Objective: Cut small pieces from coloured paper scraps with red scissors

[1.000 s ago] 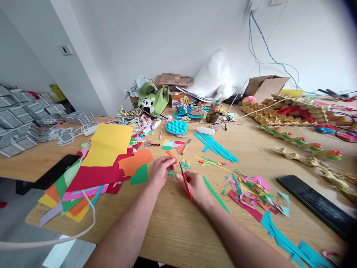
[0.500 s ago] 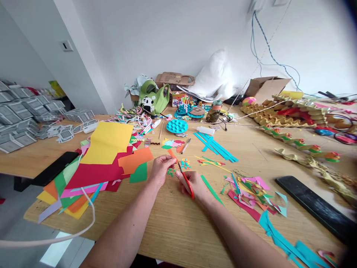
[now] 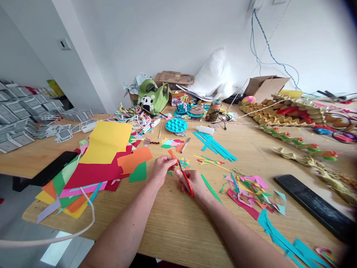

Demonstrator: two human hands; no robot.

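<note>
Between the fingertips of my left hand [image 3: 162, 169] is a small orange paper strip [image 3: 171, 153], its far end sticking out past them. My right hand [image 3: 192, 183] is closed around red-handled scissors [image 3: 188, 183]. Their blades point up and left and meet the strip beside my left fingertips. Whether the blades are apart is too small to tell. Just beyond lies a scatter of tiny coloured paper bits [image 3: 184, 162], partly hidden by my hands. A green paper strip [image 3: 211, 189] lies alongside my right wrist.
Stacked coloured paper, with a yellow sheet [image 3: 107, 141] on top, lies left. Thin strips [image 3: 210, 161], blue strips [image 3: 214, 145] and a pile of scraps [image 3: 251, 191] lie to the right. A black phone-like slab [image 3: 312, 204] is farther right. A blue scalloped disc [image 3: 176, 125] sits behind.
Both hands keep nearly the same place and hold on the strip and scissors. The whole view has shifted very slightly.
</note>
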